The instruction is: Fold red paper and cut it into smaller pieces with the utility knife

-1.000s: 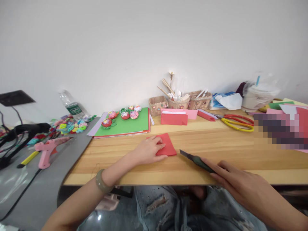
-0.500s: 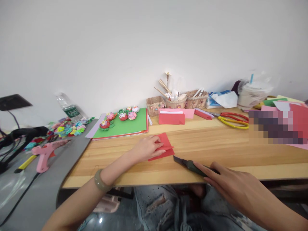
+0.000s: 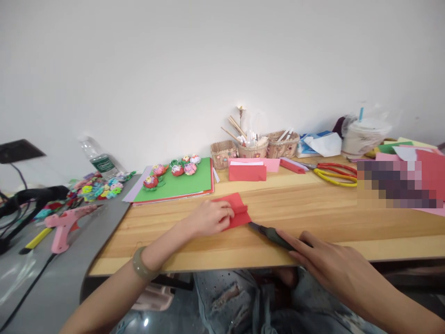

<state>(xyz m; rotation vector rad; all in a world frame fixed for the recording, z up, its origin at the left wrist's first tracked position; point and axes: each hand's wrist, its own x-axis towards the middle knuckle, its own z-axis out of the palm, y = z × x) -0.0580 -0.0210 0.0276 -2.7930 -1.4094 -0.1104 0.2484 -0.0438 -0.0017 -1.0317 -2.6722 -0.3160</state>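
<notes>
A folded piece of red paper (image 3: 239,208) lies on the wooden table in front of me, its near flap partly raised. My left hand (image 3: 216,218) grips it from the left, with the fingers curled over the fold. Part of the sheet is hidden under that hand. My right hand (image 3: 314,253) is closed round the dark green handle of a utility knife (image 3: 274,235). The dark blade points left, and its tip is at the paper's lower right corner. Whether the blade touches the paper, I cannot tell.
Behind stand woven baskets (image 3: 253,149) with sticks and pens, and a red folded card (image 3: 247,172). Red-and-yellow scissors (image 3: 335,175) lie to the right. Green paper (image 3: 181,181) with crocheted flowers is at the left. A pink glue gun (image 3: 66,227) rests on the grey table.
My left fingers have shifted on the red paper, and its flap sits higher. The knife has moved slightly left, its tip closer to the paper's corner.
</notes>
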